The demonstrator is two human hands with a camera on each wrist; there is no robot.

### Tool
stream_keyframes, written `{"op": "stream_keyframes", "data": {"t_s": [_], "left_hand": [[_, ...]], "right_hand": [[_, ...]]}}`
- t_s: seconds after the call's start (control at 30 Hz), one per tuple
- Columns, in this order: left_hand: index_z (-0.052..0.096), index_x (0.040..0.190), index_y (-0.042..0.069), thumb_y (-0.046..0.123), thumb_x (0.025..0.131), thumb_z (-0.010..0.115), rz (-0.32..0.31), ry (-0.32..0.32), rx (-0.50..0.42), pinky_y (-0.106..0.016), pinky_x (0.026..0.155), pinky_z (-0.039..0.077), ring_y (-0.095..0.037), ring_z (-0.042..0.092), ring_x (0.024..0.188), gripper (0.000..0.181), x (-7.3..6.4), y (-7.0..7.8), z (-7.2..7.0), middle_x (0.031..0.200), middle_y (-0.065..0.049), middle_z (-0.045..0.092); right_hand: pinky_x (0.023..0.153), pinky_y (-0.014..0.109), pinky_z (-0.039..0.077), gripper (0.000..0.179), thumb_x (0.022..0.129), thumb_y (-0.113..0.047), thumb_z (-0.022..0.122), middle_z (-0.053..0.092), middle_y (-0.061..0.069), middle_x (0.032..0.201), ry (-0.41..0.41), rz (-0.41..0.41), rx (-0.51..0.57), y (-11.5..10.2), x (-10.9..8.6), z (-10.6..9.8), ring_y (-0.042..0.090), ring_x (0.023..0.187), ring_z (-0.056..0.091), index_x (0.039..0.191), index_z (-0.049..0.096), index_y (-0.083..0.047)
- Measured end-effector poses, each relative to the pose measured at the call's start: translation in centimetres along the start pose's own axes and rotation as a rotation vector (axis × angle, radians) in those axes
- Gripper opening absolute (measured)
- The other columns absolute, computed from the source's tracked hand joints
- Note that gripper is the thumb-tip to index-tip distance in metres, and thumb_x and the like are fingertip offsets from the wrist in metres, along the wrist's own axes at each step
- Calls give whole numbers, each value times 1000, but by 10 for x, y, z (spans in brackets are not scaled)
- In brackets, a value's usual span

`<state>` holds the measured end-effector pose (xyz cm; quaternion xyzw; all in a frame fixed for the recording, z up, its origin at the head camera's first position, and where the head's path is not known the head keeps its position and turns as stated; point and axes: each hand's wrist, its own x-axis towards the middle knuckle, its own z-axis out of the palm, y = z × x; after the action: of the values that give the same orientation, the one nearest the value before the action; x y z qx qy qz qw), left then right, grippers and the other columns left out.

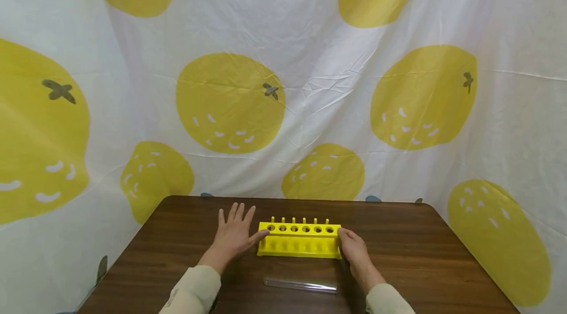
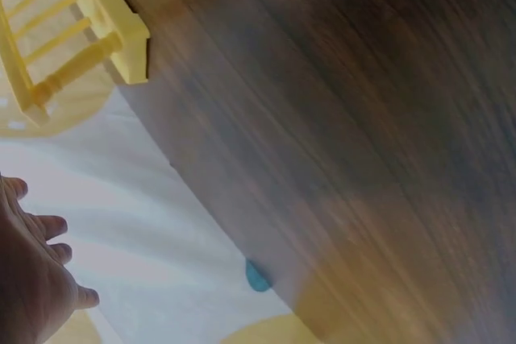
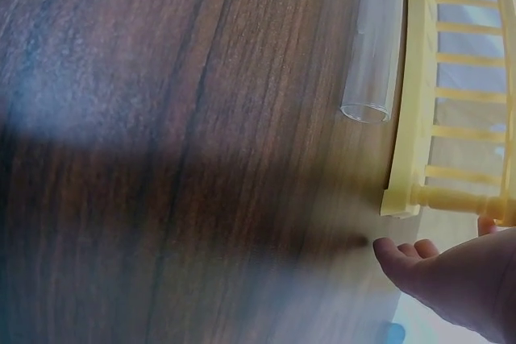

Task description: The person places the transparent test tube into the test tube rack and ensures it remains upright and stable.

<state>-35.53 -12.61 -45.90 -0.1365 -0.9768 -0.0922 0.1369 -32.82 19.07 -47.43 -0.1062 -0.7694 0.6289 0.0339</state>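
Note:
A yellow test tube rack (image 1: 299, 244), with a row of round holes and upright pegs behind, stands on the table. My left hand (image 1: 235, 236) is at its left end, fingers spread and straight. In the head view its thumb overlaps the rack's left edge; whether it touches is unclear. At the opposite end, my right hand (image 1: 354, 250) holds the upper shelf's edge, its fingers partly hidden. In the right wrist view several fingertips (image 3: 387, 254) show beside the rack's end. A clear test tube (image 1: 301, 285) lies in front of the rack, its open end visible (image 3: 367, 110).
The dark wood-grain table (image 1: 416, 265) reaches back to a white curtain (image 1: 310, 92) printed with yellow fruit. The curtain also hangs along both sides of the table.

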Motion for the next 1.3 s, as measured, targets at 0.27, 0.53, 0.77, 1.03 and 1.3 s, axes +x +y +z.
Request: {"op": "stream_keyframes", "data": {"t_s": [0.27,0.53,0.77,1.03,1.3], "left_hand": [[36,154,13,73,90,47,44,16,-7,-68,113,8,-40,20,147,88,2,14,-4,157,-21,29],[35,155,16,77,89,44,81,-7,15,-67,113,9,-38,19,147,91,3,23,-7,159,-19,28],[37,154,14,71,90,51,110,-22,-2,-69,112,8,-38,19,147,87,2,32,-10,158,-19,29],[40,152,14,68,89,56,143,-31,18,-69,111,13,-39,24,145,85,0,40,-12,155,-19,34],[44,150,14,65,88,60,198,-36,-46,-69,111,14,-39,27,144,83,-5,45,-12,154,-19,37]], "right_hand": [[114,59,21,52,107,-26,42,35,35,148,-6,-10,37,-2,-1,0,50,137,28,141,42,13],[113,62,18,58,107,-33,42,28,33,152,-39,62,32,-3,1,-3,51,140,22,147,37,9],[113,61,19,56,107,-30,42,28,34,152,-41,46,20,-3,1,-4,51,140,23,146,38,10],[112,61,22,55,107,-30,43,29,35,150,-38,52,25,-2,3,-3,50,138,26,145,40,9],[109,64,28,56,107,-30,44,30,35,150,-51,35,22,2,5,-5,50,137,30,145,39,10]]}}
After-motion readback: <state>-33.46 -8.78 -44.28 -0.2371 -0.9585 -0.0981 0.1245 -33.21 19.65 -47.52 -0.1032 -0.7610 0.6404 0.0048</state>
